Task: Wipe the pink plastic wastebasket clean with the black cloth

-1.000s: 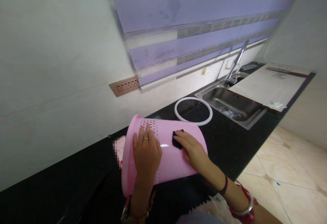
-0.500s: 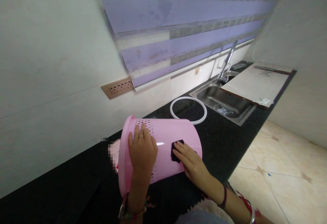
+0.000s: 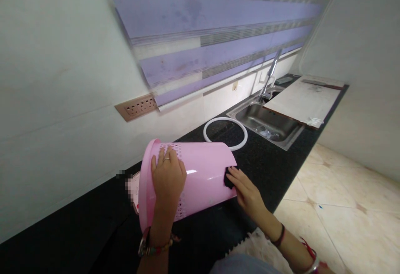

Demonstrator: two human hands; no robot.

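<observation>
On the speckled black stone worktop (image 3: 265,157), a steel sink (image 3: 250,117) is partly covered by a white rectangular board (image 3: 303,101). A pink plastic basket (image 3: 203,176) is laid on its side, partly hiding a white ring (image 3: 245,135). The left hand's (image 3: 168,176) grip is spread open on the perforations; by the right hand's (image 3: 248,192) bent-fingered grip, a black cloth (image 3: 228,179) is pressed near the narrow end. Marks on a flat, pink-faced object (image 3: 135,187) beside the rim cannot be read.

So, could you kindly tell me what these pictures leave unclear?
Head view:
Inside of the pink bin: hidden by its wall.
Part of the black pad: covered by the right hand.
Flat pinkish item: pixelated, partly behind the bin.
Clear item in the sink: too small to identify.
</observation>
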